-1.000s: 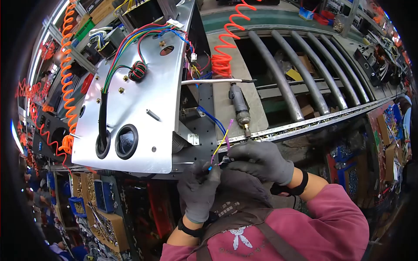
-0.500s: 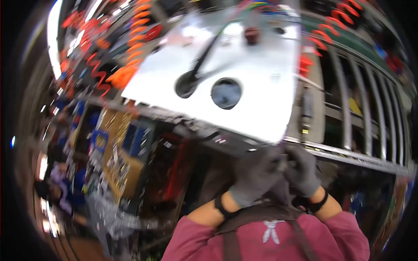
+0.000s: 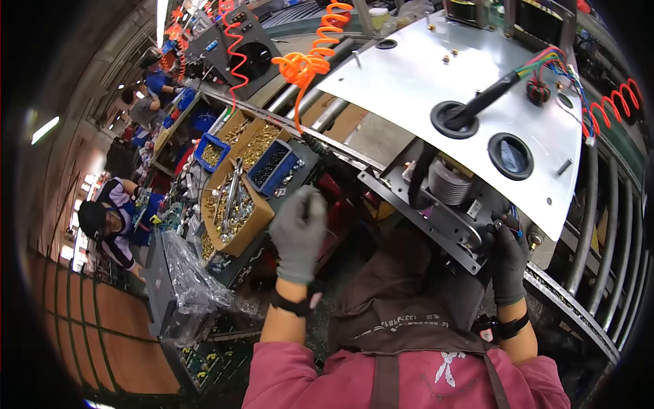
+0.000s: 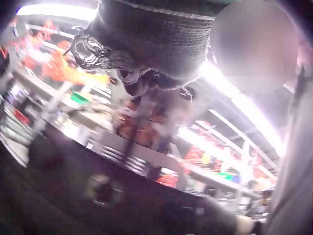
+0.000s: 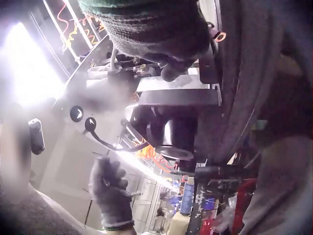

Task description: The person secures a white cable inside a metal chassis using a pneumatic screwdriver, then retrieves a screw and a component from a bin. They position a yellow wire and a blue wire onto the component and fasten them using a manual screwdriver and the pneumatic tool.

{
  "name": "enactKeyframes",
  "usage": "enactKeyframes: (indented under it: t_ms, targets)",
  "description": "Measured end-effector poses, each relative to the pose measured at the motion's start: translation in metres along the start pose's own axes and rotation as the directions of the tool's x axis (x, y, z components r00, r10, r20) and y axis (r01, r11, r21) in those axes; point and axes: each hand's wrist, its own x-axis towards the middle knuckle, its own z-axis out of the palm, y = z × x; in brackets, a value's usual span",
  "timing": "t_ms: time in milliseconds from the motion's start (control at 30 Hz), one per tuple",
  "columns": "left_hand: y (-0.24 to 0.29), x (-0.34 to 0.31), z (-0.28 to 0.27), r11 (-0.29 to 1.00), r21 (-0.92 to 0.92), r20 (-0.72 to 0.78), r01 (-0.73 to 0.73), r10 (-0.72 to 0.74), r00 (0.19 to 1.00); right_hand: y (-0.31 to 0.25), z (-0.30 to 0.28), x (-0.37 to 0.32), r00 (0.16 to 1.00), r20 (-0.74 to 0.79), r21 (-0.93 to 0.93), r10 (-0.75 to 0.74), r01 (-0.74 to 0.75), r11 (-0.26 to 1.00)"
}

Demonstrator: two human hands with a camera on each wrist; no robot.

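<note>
My gloved left hand [image 3: 300, 235] is raised beside the parts boxes, fingers loosely curled; the right wrist view shows it too, low down. In the left wrist view, only the frayed dark glove [image 4: 151, 44] shows clearly. My gloved right hand [image 3: 507, 266] is at the near right corner of the machine, under the bright metal panel [image 3: 409, 68]. Its fingertips pinch a small part with a silver end [image 3: 499, 223], mostly hidden by the glove; I cannot tell its kind. A blue-tipped wire [image 3: 519, 233] shows beside these fingers.
Left of the machine, a cardboard box [image 3: 255, 228] holds metal fasteners and long tools. A blue bin [image 3: 269, 170] of dark fasteners adjoins it. Clear plastic wrap [image 3: 194, 273] lies nearer me. Metal rollers [image 3: 593, 232] run along the right. Another person [image 3: 112, 215] works at the far left.
The head view has swung left toward the parts boxes. My hands, together at the wires before, are now apart: the left has moved to the boxes, the right stays by the machine.
</note>
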Motion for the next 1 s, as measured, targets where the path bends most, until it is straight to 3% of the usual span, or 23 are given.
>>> enactKeyframes:
  t_ms: [33,67,100,167,200,267,367,500,567,600,633,700,767,800,833,900,967,1000]
  targets:
    - [-0.045,0.008,-0.004,0.962,0.274,0.017,-0.008,0.003,1.000,0.001,0.004,0.001,0.999,0.007,-0.043,-0.036,0.037,0.998]
    - [-0.072,0.014,-0.007,0.813,0.580,0.082,0.041,-0.108,0.991,0.008,-0.003,0.005,0.997,0.028,0.226,0.077,-0.081,0.971]
    - [-0.089,0.019,-0.006,0.806,0.589,0.063,0.056,-0.115,0.991,0.010,-0.004,0.007,0.996,0.050,0.227,0.080,-0.089,0.970]
    - [-0.113,0.027,0.001,0.681,0.708,0.087,0.189,-0.350,0.933,0.005,-0.005,0.008,0.996,0.029,0.130,0.087,-0.090,0.987]
    - [-0.121,0.029,0.006,0.683,0.705,0.086,0.191,-0.349,0.933,0.002,-0.003,0.008,0.994,-0.031,0.029,0.102,-0.101,0.994]
    - [-0.129,0.036,0.018,0.573,0.805,0.101,0.155,-0.390,0.915,-0.005,0.004,0.005,0.991,-0.058,0.035,0.117,-0.115,0.993]
    - [-0.131,0.039,0.023,0.532,0.827,0.089,0.179,-0.440,0.894,-0.001,0.000,0.003,0.993,-0.063,-0.035,0.102,-0.104,0.994]
    - [-0.125,0.031,0.013,0.606,0.779,0.146,0.158,-0.421,0.895,0.011,-0.004,0.008,0.995,-0.081,0.094,0.054,-0.046,0.994]
    - [-0.127,0.032,0.015,0.590,0.791,0.135,0.165,-0.431,0.892,0.010,-0.006,0.007,0.991,-0.105,0.127,0.080,-0.066,0.990]
    - [-0.132,0.032,0.016,0.623,0.758,0.061,0.196,-0.367,0.928,0.015,-0.012,0.009,0.991,-0.108,0.124,0.084,-0.070,0.990]
    - [-0.132,0.033,0.017,0.656,0.721,-0.018,0.223,-0.303,0.953,0.024,-0.022,0.012,0.990,-0.139,-0.103,-0.007,-0.007,0.995]
    - [-0.128,0.044,0.021,0.622,0.745,-0.020,0.242,-0.342,0.940,0.033,-0.033,0.014,0.984,-0.149,-0.327,-0.102,0.048,0.944]
    - [-0.124,0.055,0.022,0.488,0.833,0.060,0.260,-0.547,0.835,0.040,-0.039,0.017,0.973,-0.073,-0.586,-0.218,0.135,0.799]
    - [-0.132,0.057,0.021,0.488,0.833,0.060,0.259,-0.545,0.836,0.045,-0.043,0.019,0.966,-0.043,-0.659,-0.254,0.163,0.734]
    - [-0.139,0.060,0.019,0.519,0.810,0.050,0.272,-0.525,0.850,0.054,-0.047,0.021,0.973,-0.161,-0.437,-0.163,0.078,0.896]
    - [-0.151,0.060,0.020,0.552,0.786,0.045,0.278,-0.500,0.865,0.056,-0.058,0.023,0.966,-0.256,-0.174,-0.045,0.000,0.985]
    - [-0.143,0.058,0.017,0.567,0.787,0.033,0.244,-0.433,0.901,0.029,-0.051,0.017,0.949,0.009,0.227,0.316,-0.310,0.923]
    - [-0.145,0.058,0.016,0.559,0.790,0.030,0.250,-0.443,0.896,0.031,-0.046,0.014,0.949,-0.044,0.313,0.313,-0.284,0.906]
